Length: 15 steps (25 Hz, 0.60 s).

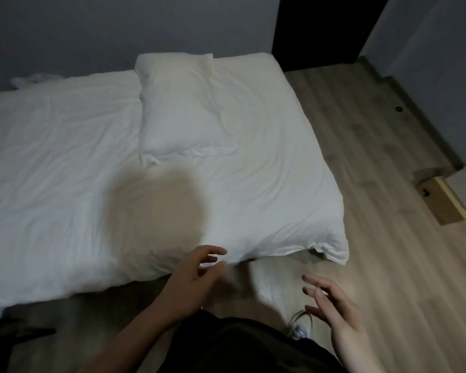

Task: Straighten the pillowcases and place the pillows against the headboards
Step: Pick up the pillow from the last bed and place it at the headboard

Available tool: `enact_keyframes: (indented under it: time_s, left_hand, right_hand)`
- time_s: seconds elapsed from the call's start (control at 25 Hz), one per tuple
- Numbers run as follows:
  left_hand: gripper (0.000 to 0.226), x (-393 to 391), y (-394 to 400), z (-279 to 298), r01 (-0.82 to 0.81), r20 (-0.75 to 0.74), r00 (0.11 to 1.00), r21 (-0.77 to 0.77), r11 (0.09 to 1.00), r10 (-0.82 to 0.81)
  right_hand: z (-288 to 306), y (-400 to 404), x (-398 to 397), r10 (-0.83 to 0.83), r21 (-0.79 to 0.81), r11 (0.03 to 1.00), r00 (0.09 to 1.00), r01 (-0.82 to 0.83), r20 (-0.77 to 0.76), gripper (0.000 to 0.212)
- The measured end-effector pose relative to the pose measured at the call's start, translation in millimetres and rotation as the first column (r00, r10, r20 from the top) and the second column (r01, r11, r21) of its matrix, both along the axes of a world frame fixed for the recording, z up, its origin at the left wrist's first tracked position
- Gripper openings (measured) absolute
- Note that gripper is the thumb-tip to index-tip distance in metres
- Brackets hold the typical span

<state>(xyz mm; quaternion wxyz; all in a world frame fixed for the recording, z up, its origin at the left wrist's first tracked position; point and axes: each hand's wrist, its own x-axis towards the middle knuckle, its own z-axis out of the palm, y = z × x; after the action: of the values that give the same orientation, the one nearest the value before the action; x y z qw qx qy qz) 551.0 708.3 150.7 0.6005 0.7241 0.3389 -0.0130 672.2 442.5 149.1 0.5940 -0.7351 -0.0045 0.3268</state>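
A: What's the room like?

B: Dim, with grey walls (65,30), a dark doorway (323,25) at the far right, and a pale wood-plank floor (374,184) running along the right side of a white bed (51,157). The bedding is wrinkled and its near edge hangs down toward the floor.

A: Where's the pillow?

B: One white pillow (180,106) lies flat on the bed, its far end close to the grey wall and its pillowcase creased, with loose fabric at the near end. I cannot tell whether there is a headboard behind it.

A: And the hands?

B: Both are held out in front of the body. The left hand (194,278) reaches toward the near edge of the bedding, fingers loosely spread, fingertips just beside the cloth; whether they touch it I cannot tell. The right hand (334,305) hovers over the floor with fingers spread, holding nothing.

A: Any writing or labels?

B: None that can be read. A cardboard box (441,200) sits on the floor at the right edge with a dark mark on it, too small to make out.

A: Room to move?

B: The floor strip between the bed's right edge and the right wall is wide. A round shadow (156,211) falls on the bedding, and a shoe (300,327) shows below the right hand.
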Motion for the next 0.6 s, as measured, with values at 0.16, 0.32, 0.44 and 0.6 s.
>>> enact_keyframes:
  time_s: [0.16,0.32,0.44,0.6]
  left_hand:
    - [0.022,39.8,-86.1,-1.5,-0.129,0.003,0.992,-0.003,0.992,0.129]
    - [0.027,54.2,-139.9,5.0,-0.283,0.016,0.959,0.060,0.957,0.282]
    - [0.034,82.9,-151.2,-0.8,-0.392,0.025,0.920,0.084,0.916,0.391]
    - [0.022,160.5,-130.4,-11.0,-0.415,0.035,0.910,0.061,0.908,0.413]
  right_hand:
    - [8.4,-59.6,97.0,0.201,-0.011,0.980,0.978,-0.201,0.054,0.056]
    - [17.6,-64.4,175.6,0.414,-0.011,0.910,0.908,-0.414,0.064,0.045]
    - [15.4,-48.9,217.9,0.484,0.006,0.875,0.874,-0.485,0.048,0.025]
    - [17.4,-32.3,270.1,0.508,0.001,0.861,0.861,-0.508,0.017,0.060]
